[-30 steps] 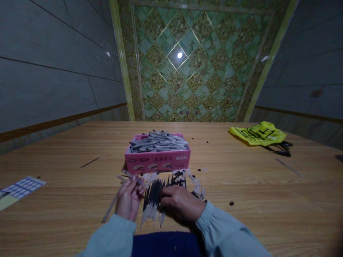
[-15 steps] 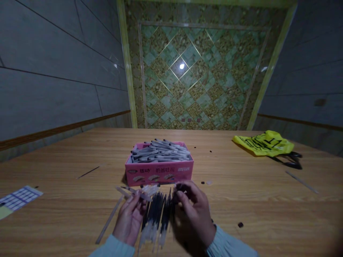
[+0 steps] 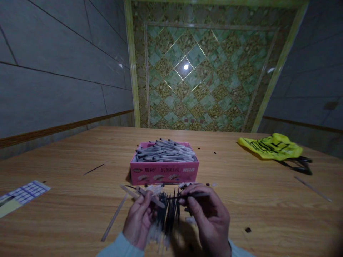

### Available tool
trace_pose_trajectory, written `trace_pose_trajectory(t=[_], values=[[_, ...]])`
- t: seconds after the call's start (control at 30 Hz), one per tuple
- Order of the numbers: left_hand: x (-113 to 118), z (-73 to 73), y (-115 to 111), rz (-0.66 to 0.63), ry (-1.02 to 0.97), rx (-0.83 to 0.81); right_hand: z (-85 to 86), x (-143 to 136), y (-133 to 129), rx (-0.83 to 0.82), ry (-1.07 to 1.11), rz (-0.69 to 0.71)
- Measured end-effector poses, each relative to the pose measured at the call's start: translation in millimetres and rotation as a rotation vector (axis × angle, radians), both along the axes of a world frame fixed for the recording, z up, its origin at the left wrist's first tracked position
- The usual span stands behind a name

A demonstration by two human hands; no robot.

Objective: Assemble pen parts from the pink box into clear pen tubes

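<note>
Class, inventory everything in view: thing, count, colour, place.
printed carton: one, pink, centre
pens: many, greyish, in carton
refills: many, black and clear, before carton
bits: many, black or whitish, scattered
loose tubes: two, grey, either side
thin stick: one, dark, left
gridded card: one, multicoloured, left
bag: one, yellow, right
table: one, brown, beneath
walls: three, green or grey, around
left hand: one, blue-sleeved, holding barrels
right hand: one, blue-sleeved, holding dark piece

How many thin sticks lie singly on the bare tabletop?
3: a dark stick left of the pink box, a grey stick beside the left hand, a third stick far right. Some may be hidden.
</note>
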State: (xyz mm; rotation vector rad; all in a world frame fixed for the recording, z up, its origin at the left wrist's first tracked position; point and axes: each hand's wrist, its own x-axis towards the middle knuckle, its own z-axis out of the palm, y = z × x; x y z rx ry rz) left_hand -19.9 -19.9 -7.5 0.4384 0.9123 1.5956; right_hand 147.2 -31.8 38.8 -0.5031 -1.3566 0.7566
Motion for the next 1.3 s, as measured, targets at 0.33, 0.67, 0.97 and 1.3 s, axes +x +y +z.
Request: trace_pose_trajectory(t=[0.33,0.67,0.97,1.3], values=[[-10.6,0.1,-4.1,0.115,1.147,0.471,42.9,16.3,-0.9,-0.028,0.152,-0.108],[-11.3,-3.5,-7.8,0.034,1.453,0.716,44.6,16.4,-0.7,-0.027,0.045,-0.084],[-7.1,1.8,-11.2,0.050,1.523,0.814,38.0,14.9,3.7,-0.096,-0.243,-0.078],[-7.3,-3.0,-7.9,0.016,1.428,0.732,38.9,20.0,18.0,-0.182,-0.304,-0.072]])
